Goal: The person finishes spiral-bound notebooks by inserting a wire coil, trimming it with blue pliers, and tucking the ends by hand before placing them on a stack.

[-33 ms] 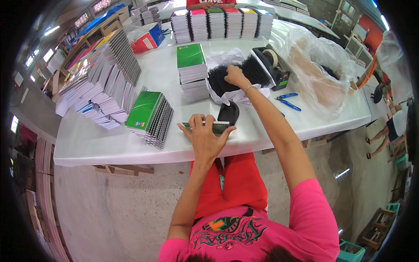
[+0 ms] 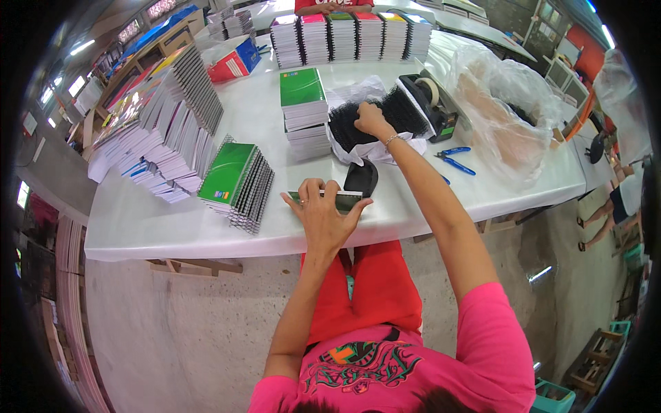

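Near the table's front edge, my left hand (image 2: 322, 212) grips a green-covered notebook (image 2: 346, 201) held on its edge, fingers over the top and thumb at the right end. My right hand (image 2: 372, 120) is stretched forward over a pile of black spiral binding coils (image 2: 348, 126) lying on white wrapping. Its fingers are closed down on the coils; the fingertips are partly hidden among them. A curved black object (image 2: 361, 178) lies just beyond the held notebook. Left of the coils stands a stack of green notebooks (image 2: 303, 89). Farther left are green notebooks with coils fitted (image 2: 231, 172).
Blue-handled pliers (image 2: 457, 160) lie right of the coils, near a black tape dispenser (image 2: 428, 93). A clear plastic bag (image 2: 506, 103) fills the right side. Tall notebook stacks (image 2: 162, 124) stand left; a notebook row (image 2: 354, 38) lines the back, before another person in red (image 2: 334, 5).
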{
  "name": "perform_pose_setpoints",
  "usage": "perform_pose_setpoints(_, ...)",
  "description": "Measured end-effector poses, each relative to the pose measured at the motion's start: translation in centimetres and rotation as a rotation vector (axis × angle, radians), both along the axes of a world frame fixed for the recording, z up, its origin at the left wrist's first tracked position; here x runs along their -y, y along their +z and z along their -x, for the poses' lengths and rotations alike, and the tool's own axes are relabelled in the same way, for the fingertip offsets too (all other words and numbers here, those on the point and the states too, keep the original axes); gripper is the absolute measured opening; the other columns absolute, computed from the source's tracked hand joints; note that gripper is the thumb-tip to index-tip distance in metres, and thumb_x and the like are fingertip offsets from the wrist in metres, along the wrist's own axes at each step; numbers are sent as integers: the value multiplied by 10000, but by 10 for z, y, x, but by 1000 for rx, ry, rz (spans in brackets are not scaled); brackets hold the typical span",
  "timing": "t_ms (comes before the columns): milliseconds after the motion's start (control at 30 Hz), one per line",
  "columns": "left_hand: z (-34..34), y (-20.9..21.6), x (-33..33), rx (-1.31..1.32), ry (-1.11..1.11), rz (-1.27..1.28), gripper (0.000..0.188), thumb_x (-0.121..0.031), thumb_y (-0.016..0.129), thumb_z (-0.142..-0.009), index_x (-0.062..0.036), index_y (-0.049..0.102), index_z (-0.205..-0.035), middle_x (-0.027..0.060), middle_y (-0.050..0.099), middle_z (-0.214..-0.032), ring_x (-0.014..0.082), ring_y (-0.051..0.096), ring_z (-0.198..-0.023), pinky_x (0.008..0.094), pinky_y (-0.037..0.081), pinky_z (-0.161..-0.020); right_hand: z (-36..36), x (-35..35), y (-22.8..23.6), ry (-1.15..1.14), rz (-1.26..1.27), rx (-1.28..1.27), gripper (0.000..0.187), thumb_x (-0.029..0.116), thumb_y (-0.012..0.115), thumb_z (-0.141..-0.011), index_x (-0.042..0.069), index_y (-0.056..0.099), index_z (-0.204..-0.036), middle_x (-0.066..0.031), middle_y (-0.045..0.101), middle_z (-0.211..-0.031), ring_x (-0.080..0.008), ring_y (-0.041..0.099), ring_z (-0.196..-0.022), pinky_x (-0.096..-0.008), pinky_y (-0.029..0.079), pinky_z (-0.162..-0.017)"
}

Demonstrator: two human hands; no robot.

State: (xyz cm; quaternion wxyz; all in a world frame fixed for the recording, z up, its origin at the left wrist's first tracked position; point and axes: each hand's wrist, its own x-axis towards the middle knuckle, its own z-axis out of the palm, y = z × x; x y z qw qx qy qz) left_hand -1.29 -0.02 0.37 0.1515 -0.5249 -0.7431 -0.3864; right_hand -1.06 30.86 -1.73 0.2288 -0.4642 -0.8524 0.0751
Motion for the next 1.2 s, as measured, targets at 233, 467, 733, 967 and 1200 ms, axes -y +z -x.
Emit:
perform_pose_setpoints(233, 6, -6, 1, -38, -7, -37, 511, -520, 784, -698, -78, 579, -855, 90, 478, -968, 307, 447, -1038, 670, 268, -983, -9, -1, 8, 144, 62, -193, 304, 193, 811, -615, 14, 714, -840, -196, 702, -877, -332, 693, -858, -389, 544, -816)
perform_pose_setpoints(467, -1, -2, -4, -38, -51, -32, 482, -480, 790, -691, -79, 589, -868, 90, 492, -975, 307, 452, -1037, 675, 294, -947, -33, -19, 22, 91, 82, -291, 283, 165, 648, -730, 2, 736, -945, -219, 707, -830, -339, 699, -798, -375, 540, -801)
perform_pose_setpoints(733, 6, -6, -3, -59, -25, -64, 448, -456, 795, -693, -87, 603, -861, 65, 505, -959, 299, 472, -1024, 699, 297, -943, -73, 54, 96, 325, -69, -346, 263, 162, 593, -894, 6, 701, -1075, -199, 674, -976, -294, 629, -969, -324, 466, -878)
perform_pose_setpoints(967, 3, -2, -7, -9, -40, -30, 418, -428, 803, -681, -88, 616, -837, 51, 516, -943, 290, 482, -1008, 702, 301, -936, -141, 153, 87, 561, 396, -442, 227, 154, 644, -882, 63, 723, -1074, -108, 713, -973, -203, 630, -865, -325, 477, -801)
perform_pose_setpoints(1200, 5, -2, -6, -15, -44, -19, 382, -416, 806, -664, -122, 638, -841, 28, 533, -945, 284, 488, -1017, 711, 294, -930, -156, 189, 69, 497, 556, -413, 229, 150, 679, -872, 79, 723, -1085, -56, 696, -1029, -130, 583, -890, -284, 448, -808)
